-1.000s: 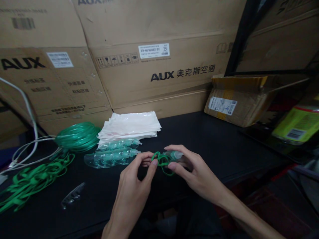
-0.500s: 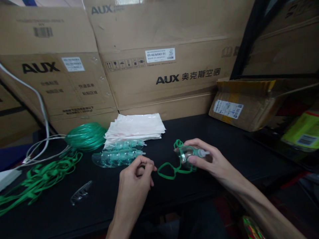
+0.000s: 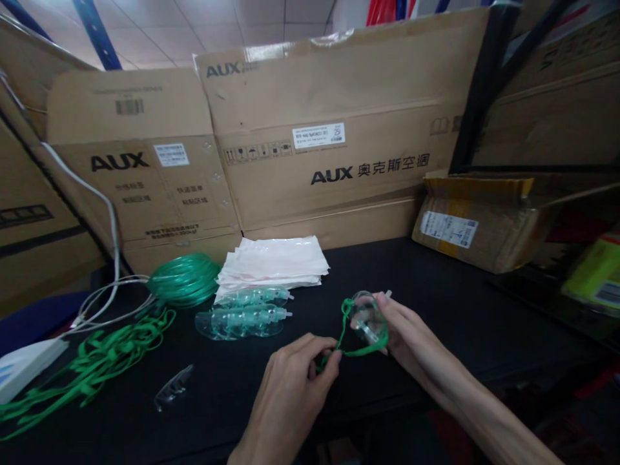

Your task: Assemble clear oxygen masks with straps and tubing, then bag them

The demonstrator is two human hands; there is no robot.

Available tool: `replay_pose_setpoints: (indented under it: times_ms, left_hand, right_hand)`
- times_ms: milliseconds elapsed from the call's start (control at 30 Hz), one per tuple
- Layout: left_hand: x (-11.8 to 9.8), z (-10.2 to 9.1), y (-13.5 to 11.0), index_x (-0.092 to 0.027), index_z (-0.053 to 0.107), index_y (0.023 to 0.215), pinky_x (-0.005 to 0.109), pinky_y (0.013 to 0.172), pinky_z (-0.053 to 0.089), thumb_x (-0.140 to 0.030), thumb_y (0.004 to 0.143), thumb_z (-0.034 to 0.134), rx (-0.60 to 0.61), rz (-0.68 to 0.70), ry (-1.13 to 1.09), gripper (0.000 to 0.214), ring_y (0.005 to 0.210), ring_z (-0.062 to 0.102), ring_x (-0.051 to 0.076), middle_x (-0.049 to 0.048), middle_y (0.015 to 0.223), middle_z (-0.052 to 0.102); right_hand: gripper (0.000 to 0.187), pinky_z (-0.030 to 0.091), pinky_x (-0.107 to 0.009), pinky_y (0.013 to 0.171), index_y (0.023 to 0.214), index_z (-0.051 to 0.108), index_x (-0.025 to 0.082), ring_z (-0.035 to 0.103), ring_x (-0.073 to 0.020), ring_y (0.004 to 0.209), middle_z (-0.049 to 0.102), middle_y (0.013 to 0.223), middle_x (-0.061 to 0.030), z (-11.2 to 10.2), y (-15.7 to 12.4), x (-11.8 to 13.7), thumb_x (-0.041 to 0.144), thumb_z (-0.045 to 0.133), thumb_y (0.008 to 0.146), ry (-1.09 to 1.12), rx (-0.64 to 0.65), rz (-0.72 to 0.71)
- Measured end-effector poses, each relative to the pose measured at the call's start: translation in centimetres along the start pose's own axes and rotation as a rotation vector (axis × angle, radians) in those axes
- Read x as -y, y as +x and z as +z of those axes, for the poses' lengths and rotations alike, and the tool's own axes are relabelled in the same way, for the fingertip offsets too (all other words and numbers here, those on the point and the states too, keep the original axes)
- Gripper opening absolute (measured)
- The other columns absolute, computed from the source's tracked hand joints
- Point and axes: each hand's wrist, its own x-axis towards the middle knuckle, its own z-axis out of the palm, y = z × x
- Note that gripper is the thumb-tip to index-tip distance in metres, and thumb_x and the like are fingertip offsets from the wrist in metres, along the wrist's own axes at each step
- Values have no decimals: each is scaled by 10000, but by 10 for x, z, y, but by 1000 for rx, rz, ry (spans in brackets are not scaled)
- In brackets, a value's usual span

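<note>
A clear oxygen mask (image 3: 367,316) is held in my right hand (image 3: 400,326), its fingers closed round the far side and its hollow tilted toward me. A green elastic strap (image 3: 364,351) is attached to the mask and loops off to its left. My left hand (image 3: 303,381) pinches that strap between thumb and fingers, just left of the mask. Left of my hands, several green-tinted masks (image 3: 242,321) lie nested in rows. A small clear plastic strip (image 3: 173,387) rests on the black table nearer to me.
White flat pouches (image 3: 276,261) are stacked behind the nested masks. Coiled green tubing (image 3: 183,278) and a heap of green straps (image 3: 111,352) lie to the left, beside a white cable (image 3: 115,252). Cardboard boxes (image 3: 334,213) wall the back; an open carton (image 3: 472,236) stands at right.
My left hand has moved right and taken hold of the strap. My right hand has turned the mask so its hollow faces me. The camera view has tilted up.
</note>
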Motion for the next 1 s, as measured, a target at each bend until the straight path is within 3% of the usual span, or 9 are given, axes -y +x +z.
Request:
replay_pose_setpoints:
  times_ms: [200,333,433,500,600,700,767,867,1000]
  left_hand:
    - [-5,1,-4,-285,807,1037,219,600,533,-254,972,626,-76,-15,7,194,583,652,117,7,970,757]
    - [-5,-17,-4,-283,795,1066,224,662,559,-337,1011,587,-156,-29,44,222,663,692,135,18,1014,758]
    - [6,-60,8,-266,794,997,254,840,567,-400,1038,515,-220,-80,240,313,934,740,192,25,1069,774]
    - [21,-100,25,-272,791,1027,279,923,549,-456,1034,494,-256,-251,513,349,1060,725,223,18,1160,776]
    - [56,-159,57,-176,769,1168,447,980,526,-405,1050,450,-314,-464,678,410,1117,712,354,140,1169,776]
    - [93,-194,86,-132,745,1175,498,945,545,-396,1055,493,-256,-627,767,385,1105,712,359,173,1077,773]
    - [115,-202,100,-153,698,1187,478,940,566,-436,1018,610,-161,-676,791,342,1065,712,272,107,1148,737]
    - [140,-197,114,-179,663,1227,444,906,587,-406,981,687,-24,-702,811,336,1074,695,253,85,1227,690]
    - [161,-193,124,-188,647,1266,447,907,589,-373,986,682,37,-715,849,338,1100,684,262,94,1269,670]
  right_hand:
    - [559,332,-157,343,899,630,174,500,-85,381,664,585,-5,2,11,1,732,655,871,151,-181,99]
    - [552,481,-228,355,869,617,195,619,-168,437,638,524,0,1,19,-7,739,704,823,183,-233,6]
    - [559,607,-295,507,886,628,201,704,-202,555,669,576,-1,1,16,-7,721,785,757,223,-241,15]
    - [594,634,-319,567,921,649,195,718,-207,619,697,654,-11,3,11,-2,716,833,701,228,-231,45]
    - [646,637,-350,552,931,656,195,692,-211,644,687,715,-13,7,4,6,742,848,646,217,-216,49]
    - [599,629,-358,531,925,637,208,671,-209,653,653,714,-1,10,3,6,744,800,713,219,-164,15]
    - [565,629,-360,532,934,626,211,656,-198,649,640,718,4,10,5,3,730,770,764,227,-128,5]
    - [571,616,-348,505,929,608,210,620,-176,608,617,703,16,8,6,1,733,767,763,228,-121,2]
    - [512,613,-325,523,942,591,212,618,-166,629,610,733,19,8,2,4,691,730,830,226,-89,-31]
